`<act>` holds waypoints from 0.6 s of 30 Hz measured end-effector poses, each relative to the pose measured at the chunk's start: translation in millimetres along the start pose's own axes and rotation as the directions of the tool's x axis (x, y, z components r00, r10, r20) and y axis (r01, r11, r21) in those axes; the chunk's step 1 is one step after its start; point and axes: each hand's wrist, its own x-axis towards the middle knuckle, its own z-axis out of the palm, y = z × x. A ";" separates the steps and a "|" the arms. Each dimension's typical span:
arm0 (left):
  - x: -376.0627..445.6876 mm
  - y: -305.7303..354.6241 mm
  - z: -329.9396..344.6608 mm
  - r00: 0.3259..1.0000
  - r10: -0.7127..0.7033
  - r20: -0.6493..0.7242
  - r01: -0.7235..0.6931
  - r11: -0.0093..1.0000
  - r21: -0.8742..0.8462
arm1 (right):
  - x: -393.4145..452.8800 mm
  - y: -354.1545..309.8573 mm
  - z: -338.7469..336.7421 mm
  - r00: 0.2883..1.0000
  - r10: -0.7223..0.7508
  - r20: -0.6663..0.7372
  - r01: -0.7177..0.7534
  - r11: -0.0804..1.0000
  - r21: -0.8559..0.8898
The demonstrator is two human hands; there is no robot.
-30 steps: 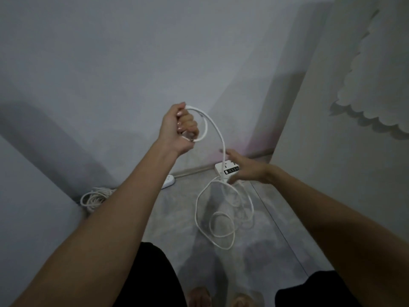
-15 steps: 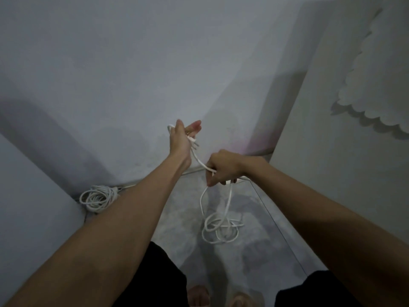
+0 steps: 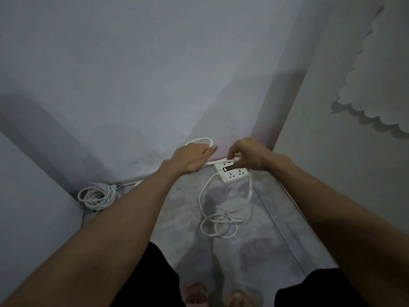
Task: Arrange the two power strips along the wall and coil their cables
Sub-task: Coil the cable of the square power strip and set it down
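One cable bundle (image 3: 97,196) coiled at 8 o'clock; second cable (image 3: 221,222) half-looped, pinched by right hand (image 3: 250,157), gripped by left hand (image 3: 190,157); power strip (image 3: 232,173) unaligned.

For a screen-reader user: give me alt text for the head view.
Both hands wind a white cable: left hand holds a loop, right hand pinches it above a white power strip on the floor. A coiled cable lies by the wall.

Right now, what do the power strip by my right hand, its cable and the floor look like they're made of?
Power strip: looks like hard white plastic, smooth matte face with moulded socket holes. Cable: probably white rubbery or PVC sheathing, since it bends into soft loops. Floor: seemingly polished grey stone-look tile, with a mottled pattern, a straight joint line and faint reflections.
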 end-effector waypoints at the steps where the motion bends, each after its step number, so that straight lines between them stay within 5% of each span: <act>1: 1.0 -0.3 -4.5 1.000 0.005 -0.006 -0.005 0.999 0.039 | -2.1 6.0 0.4 0.999 0.020 -0.026 -0.019 0.999 0.040; 5: 0.2 -7.9 -17.1 0.975 -0.054 0.217 0.118 0.948 -0.296 | -12.3 21.8 1.3 0.992 0.112 -0.057 -0.085 0.933 0.350; 7: -2.5 -12.6 -22.8 0.943 0.008 0.333 0.174 0.841 -0.513 | -17.8 21.8 4.4 0.988 0.156 -0.006 -0.114 0.744 0.658; 10: -6.3 -20.6 -38.2 0.918 0.146 0.368 0.228 0.564 -0.794 | -23.2 23.9 2.1 0.955 0.290 0.066 -0.161 0.317 0.935; 12: -7.7 -23.5 -49.0 0.899 0.248 0.361 0.300 0.252 -0.920 | -24.9 31.0 -1.8 0.908 0.416 0.054 -0.148 0.197 0.969; 13: -7.6 -23.4 -53.3 0.880 0.323 0.348 0.340 0.082 -0.937 | -26.1 32.9 -3.3 0.882 0.468 0.050 -0.168 0.213 0.963; 16: -6.1 -22.9 -60.1 0.754 0.627 0.196 0.518 -0.385 -0.763 | -24.2 34.0 2.4 0.864 0.503 0.009 -0.301 0.503 0.810; 18: -0.5 -18.8 -62.3 0.774 0.629 0.069 0.562 -0.635 -0.530 | -17.3 25.5 8.2 0.903 0.429 -0.006 -0.305 0.652 0.694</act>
